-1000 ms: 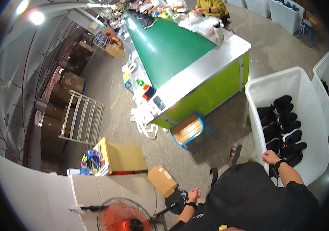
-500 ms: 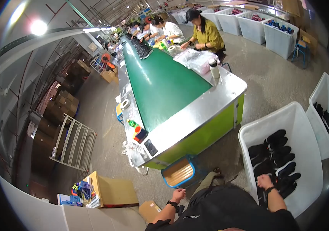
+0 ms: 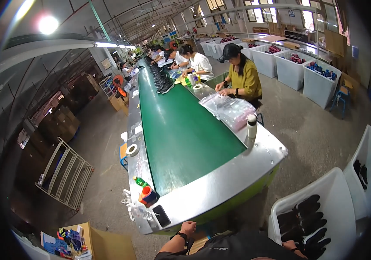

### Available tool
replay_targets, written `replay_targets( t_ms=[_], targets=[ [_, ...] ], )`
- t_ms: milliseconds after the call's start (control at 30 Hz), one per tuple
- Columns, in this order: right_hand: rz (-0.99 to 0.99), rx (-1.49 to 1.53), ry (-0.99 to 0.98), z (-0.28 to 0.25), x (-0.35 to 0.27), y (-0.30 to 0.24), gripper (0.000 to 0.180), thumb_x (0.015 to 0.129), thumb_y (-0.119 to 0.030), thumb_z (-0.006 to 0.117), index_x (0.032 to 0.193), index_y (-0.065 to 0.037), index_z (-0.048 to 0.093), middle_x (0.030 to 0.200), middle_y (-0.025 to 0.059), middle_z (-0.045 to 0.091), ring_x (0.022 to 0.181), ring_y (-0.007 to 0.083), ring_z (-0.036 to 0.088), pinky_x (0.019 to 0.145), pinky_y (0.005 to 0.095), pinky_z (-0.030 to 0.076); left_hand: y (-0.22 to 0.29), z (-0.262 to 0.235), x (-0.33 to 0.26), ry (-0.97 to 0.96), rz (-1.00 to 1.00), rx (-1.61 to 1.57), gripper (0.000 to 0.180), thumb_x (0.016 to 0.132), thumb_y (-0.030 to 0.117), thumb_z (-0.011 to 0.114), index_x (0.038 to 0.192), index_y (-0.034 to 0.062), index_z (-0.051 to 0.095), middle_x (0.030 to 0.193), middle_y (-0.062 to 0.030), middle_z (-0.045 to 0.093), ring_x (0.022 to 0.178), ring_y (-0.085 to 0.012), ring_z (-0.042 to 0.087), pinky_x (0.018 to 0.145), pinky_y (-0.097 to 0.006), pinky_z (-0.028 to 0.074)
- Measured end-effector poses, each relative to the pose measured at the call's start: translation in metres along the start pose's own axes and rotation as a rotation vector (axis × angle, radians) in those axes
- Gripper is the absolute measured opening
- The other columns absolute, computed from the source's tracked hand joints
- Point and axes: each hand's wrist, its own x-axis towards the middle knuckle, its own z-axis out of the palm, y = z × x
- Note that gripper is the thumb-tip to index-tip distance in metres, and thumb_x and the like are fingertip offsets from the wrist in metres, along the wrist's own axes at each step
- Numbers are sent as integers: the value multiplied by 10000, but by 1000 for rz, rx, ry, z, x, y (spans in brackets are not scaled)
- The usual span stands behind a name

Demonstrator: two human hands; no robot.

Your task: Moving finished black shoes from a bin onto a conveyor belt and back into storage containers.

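My left hand (image 3: 188, 228) is curled closed in front of the near end of a metal-edged table, above a wooden-topped stool (image 3: 197, 243). Nothing shows in its fingers. My right hand (image 3: 289, 245) hangs low at the near left side of a white plastic bin (image 3: 339, 195), beside black shoes (image 3: 310, 221) lined up inside. Its fingers are mostly hidden. Closest to my left hand on the tabletop lies a dark phone (image 3: 161, 216), with an orange and blue cup-like object (image 3: 147, 196) and a green bottle (image 3: 141, 181) just beyond.
A green conveyor belt (image 3: 185, 138) runs away down the table, carrying a row of black shoes (image 3: 164, 86). A co-worker in yellow-green (image 3: 245, 80) handles clear plastic bags (image 3: 229, 110) near a white bottle (image 3: 252, 125). Another bin (image 3: 363, 186) stands right; an open carton (image 3: 109, 247) sits left.
The view has tilted up, so the table and bins sit lower. My left hand appears nearer the table end. My right hand has shifted from over the shoes toward the bin's near side.
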Motion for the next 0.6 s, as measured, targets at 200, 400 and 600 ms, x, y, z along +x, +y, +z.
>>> replay_targets(
  t_ms=[200,400,600],
  targets=[
    [-60,175,-8,-13,91,-107,211,915,-167,624,812,15,654,664,119,643,532,226,649,459,326,515,73,-7,76,-206,-37,-365,149,935,146,614,946,-2,631,730,-48,609,581,-138,561,500,-264,458],
    [-269,276,-53,-5,115,-256,217,932,-207,636,926,11,642,802,94,674,630,172,673,531,273,543,85,-14,97,-56,-138,-370,119,910,92,589,902,-20,631,770,-122,653,642,-238,650,555,-331,547],
    [-462,-189,-38,19,165,-345,286,883,-246,680,998,16,677,854,125,696,719,227,694,634,345,563,74,-26,103,-120,-136,-508,127,929,106,552,906,7,628,855,-152,706,706,-267,693,602,-339,572]
  ],
)
